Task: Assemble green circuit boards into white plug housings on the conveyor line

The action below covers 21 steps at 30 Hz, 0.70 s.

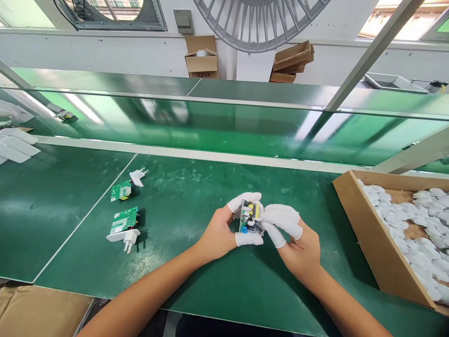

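Note:
A small circuit board point(250, 217) with a yellow component, blue parts and capacitors is pinched between both my hands. My left hand point(217, 234) grips its left side, and my right hand point(298, 243) presses on its right side. White finger cots cover my fingertips. On the green mat point(182, 276) to the left, a green circuit board point(121, 191) lies near a white two-pin plug housing point(138, 177). Closer to me, a second green board point(123, 221) lies behind another white plug housing point(123, 235).
An open cardboard tray point(377, 238) full of white rounded shells point(417, 234) stands at the right. Several white flat pieces point(17, 145) lie at the far left. A green-tinted glass panel point(196, 121) runs behind the mat, with cardboard boxes point(201, 58) beyond it.

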Motion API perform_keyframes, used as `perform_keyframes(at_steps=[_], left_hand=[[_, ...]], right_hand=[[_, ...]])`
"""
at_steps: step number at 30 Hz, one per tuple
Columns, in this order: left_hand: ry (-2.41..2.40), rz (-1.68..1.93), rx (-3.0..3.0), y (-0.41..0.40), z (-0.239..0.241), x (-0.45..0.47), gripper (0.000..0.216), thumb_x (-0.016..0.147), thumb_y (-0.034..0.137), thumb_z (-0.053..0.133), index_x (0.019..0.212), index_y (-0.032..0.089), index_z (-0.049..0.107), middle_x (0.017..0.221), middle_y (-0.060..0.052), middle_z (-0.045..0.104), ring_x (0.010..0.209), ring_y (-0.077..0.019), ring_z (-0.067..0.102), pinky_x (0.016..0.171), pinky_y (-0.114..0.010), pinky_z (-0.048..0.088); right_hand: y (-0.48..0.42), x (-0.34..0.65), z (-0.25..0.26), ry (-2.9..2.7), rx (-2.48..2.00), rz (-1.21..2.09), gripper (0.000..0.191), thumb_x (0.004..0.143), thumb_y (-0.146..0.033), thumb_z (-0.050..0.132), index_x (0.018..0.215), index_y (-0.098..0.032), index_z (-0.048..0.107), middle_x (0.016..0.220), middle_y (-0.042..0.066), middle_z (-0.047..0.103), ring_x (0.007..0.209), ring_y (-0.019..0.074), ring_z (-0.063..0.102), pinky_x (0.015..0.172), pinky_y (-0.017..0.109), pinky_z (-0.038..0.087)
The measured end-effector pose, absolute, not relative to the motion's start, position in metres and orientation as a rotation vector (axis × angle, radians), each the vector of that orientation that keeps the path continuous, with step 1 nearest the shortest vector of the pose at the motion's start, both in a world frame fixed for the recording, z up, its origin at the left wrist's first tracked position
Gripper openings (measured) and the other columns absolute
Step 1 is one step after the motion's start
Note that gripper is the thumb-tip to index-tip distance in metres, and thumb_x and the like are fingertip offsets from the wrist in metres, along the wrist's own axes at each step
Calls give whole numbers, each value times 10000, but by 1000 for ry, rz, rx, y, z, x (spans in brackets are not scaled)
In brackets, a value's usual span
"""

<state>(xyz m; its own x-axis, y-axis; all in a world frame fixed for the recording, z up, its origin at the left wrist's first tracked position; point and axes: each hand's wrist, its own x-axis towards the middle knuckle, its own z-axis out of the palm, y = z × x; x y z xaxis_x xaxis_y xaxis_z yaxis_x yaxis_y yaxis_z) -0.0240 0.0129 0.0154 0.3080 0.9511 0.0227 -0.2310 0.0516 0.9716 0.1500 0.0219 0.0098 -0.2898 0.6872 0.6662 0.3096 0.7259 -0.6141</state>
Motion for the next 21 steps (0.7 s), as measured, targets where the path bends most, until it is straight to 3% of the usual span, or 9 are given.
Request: perform_keyframes(at_steps=[17,21], left_hand=[[818,1023,1161,14,10,-21,669,640,117,746,1237,272,487,1026,-21,605,930,-172,556,869,-298,446],[749,1053,1015,16,7,-20,650,660,148,738,1240,278,475,1153,-49,583,952,-182,572,850,-299,463]], right_hand=[[24,151,4,-1944,-722,403,429,779,13,558,1097,-271,611,935,58,626,923,207,587,754,370,514],[28,154,9,-1994,-784,394,385,793,-41,576,1092,-282,608,991,64,598,947,206,571,757,364,512]])
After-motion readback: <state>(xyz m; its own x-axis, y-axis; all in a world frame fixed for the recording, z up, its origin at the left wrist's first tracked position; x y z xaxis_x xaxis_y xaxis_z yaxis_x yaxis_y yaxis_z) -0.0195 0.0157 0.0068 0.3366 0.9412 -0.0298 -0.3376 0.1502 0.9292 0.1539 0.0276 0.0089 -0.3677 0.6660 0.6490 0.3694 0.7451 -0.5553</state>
